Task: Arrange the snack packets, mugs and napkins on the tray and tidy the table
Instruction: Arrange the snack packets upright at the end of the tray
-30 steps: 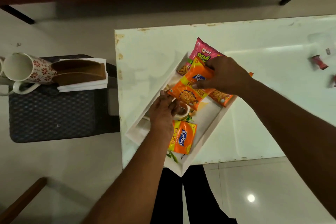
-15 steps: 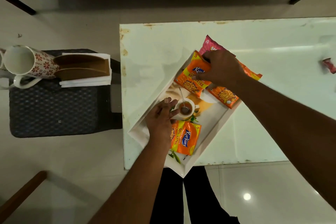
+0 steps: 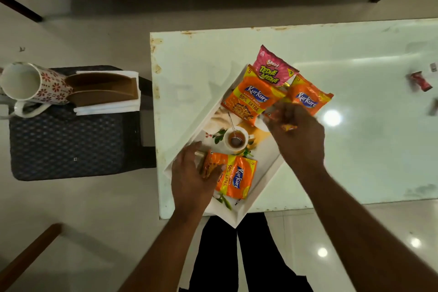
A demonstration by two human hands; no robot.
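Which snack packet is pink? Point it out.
The Bingo packet at the tray's far corner. It alone is pink; the three Kurkure packets are orange.

Dim, warm indoor light. Ceiling lamps leave glare spots on the glossy table [image 3: 331, 117] and the near floor [image 3: 322, 252]. The right hand [image 3: 296, 135] is motion-blurred; far-right things smear.

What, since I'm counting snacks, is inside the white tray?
Pink Bingo packet, far Kurkure packet, right Kurkure packet, and near Kurkure packet touched by the left hand. Orange foil shows between fingers of the right hand; what else it covers is hidden.
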